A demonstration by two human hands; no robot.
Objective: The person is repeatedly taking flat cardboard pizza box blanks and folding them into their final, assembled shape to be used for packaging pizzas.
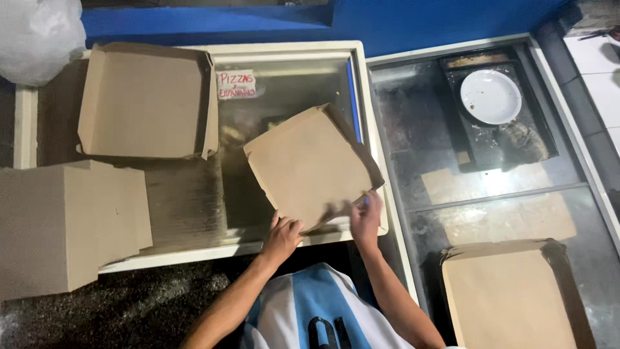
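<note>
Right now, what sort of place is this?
Probably a pizza takeaway's work area: both hands fold a flat cardboard box on a glass-topped chest freezer, more boxes lie nearby, and a used white plate.

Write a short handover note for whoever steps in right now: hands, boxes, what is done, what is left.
Left hand: on the near edge of the cardboard box, which lies tilted on the glass-topped freezer.
Right hand: at the box's near right corner, blurred.
Done: one open folded box sits at the far left; a stack of flat cardboard lies near left.
Left: the box in hand looks only partly folded. Another cardboard piece lies on the right counter.
</note>
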